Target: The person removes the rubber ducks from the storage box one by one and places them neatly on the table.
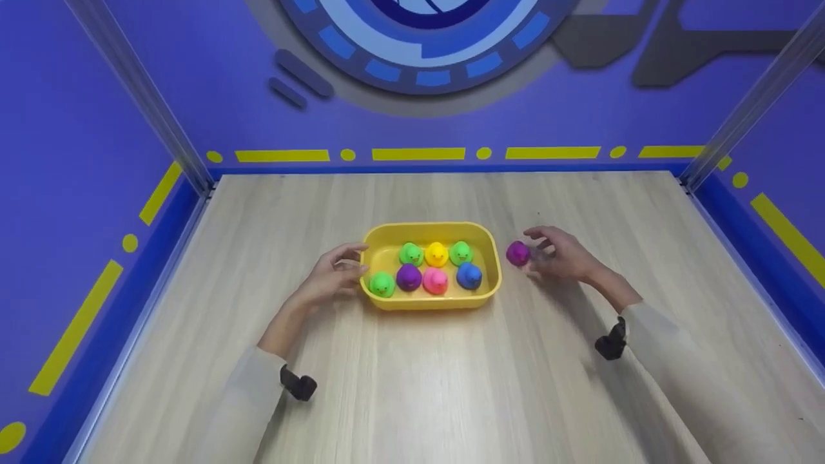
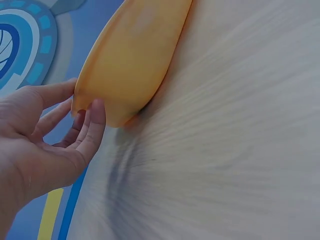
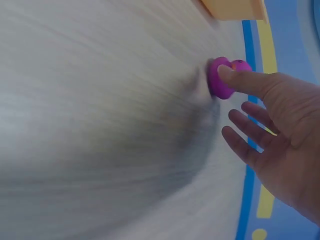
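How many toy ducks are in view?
8. Seven are in the yellow bin: left to right, far row, green duck, yellow duck, green duck; near row, green duck, purple duck, pink duck, blue duck. The eighth, a magenta duck, is outside, beside the right hand.

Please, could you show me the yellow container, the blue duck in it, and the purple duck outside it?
Yellow container [image 1: 430,304]: head view, front wall.
Blue duck [image 1: 469,276]: head view, upper side.
Purple duck outside [image 3: 218,88]: right wrist view, body.
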`<state>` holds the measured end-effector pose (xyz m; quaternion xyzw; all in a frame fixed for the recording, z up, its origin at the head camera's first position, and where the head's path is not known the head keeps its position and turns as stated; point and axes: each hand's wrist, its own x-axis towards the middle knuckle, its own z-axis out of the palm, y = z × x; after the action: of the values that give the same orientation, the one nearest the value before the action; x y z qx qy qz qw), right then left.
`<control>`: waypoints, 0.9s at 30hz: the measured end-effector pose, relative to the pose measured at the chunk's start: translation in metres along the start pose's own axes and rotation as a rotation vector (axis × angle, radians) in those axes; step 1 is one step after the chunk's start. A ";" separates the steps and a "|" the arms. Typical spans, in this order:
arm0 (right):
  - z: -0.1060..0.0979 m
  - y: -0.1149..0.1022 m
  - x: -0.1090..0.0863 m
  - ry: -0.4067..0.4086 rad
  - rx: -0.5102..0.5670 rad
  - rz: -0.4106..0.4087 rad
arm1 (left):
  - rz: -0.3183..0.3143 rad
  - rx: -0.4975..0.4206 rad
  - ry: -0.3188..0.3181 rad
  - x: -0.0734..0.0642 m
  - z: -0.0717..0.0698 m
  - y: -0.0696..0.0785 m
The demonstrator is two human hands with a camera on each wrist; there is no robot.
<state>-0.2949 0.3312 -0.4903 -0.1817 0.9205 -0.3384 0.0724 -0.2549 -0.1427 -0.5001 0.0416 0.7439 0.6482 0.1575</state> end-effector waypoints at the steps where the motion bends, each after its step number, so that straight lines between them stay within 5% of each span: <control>1: -0.004 -0.001 -0.002 -0.006 -0.017 -0.008 | -0.003 -0.006 0.002 0.002 -0.001 0.000; 9: -0.036 -0.017 -0.004 0.014 -0.133 -0.126 | -0.040 -0.122 -0.003 0.011 -0.004 -0.003; 19: -0.062 -0.041 0.010 -0.005 -0.145 -0.133 | -0.122 -0.173 -0.030 0.012 -0.004 -0.004; 27: -0.058 -0.068 0.030 -0.008 -0.133 -0.179 | -0.139 -0.172 -0.015 0.011 -0.005 -0.004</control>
<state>-0.3184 0.3061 -0.4022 -0.2688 0.9208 -0.2807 0.0332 -0.2659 -0.1455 -0.5056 -0.0188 0.6855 0.6967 0.2107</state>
